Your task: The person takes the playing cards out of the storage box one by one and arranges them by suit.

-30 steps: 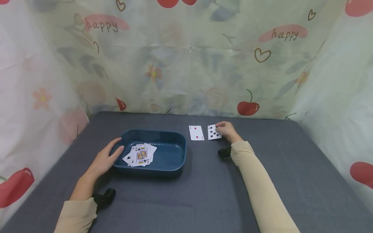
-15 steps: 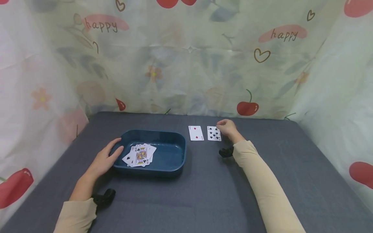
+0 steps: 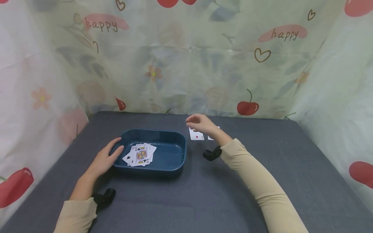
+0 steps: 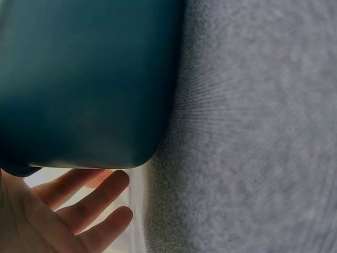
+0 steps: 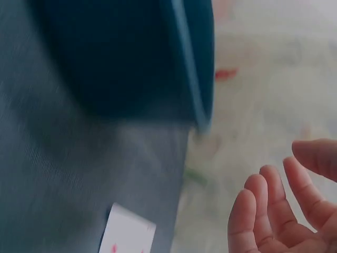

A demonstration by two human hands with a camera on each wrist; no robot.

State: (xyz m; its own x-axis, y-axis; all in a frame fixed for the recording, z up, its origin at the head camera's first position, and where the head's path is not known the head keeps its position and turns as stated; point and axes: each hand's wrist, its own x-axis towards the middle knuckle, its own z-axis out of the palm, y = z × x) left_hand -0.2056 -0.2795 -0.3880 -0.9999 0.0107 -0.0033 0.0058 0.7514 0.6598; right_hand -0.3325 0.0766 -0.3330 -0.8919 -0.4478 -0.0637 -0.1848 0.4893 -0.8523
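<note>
My left hand [image 3: 104,158] rests at the left end of a dark blue rectangular tray [image 3: 172,152], thumb at its rim. In the left wrist view, the fingers [image 4: 108,192] of that hand spread loosely beside the tray's end wall. A loose pile of playing cards [image 3: 141,155], a king of clubs on top, lies inside the tray. Above the table my right hand [image 3: 204,124] hovers with nothing in it, its fingers [image 5: 244,219] softly bent. Beneath it lies the two of diamonds [image 3: 197,136], partly covered. The spade card [image 3: 211,138] is mostly hidden behind that hand.
A dark grey cloth [image 3: 163,207] covers the table. Patterned curtains [image 3: 186,64] enclose the back and both sides. A black wrist camera [image 3: 212,154] sticks out below the right sleeve, and another black camera [image 3: 105,198] by the left one.
My right hand has let go of the spade card, which now lies flat beside the two of diamonds, and has swung left over the cards. The left hand and tray have stayed put.
</note>
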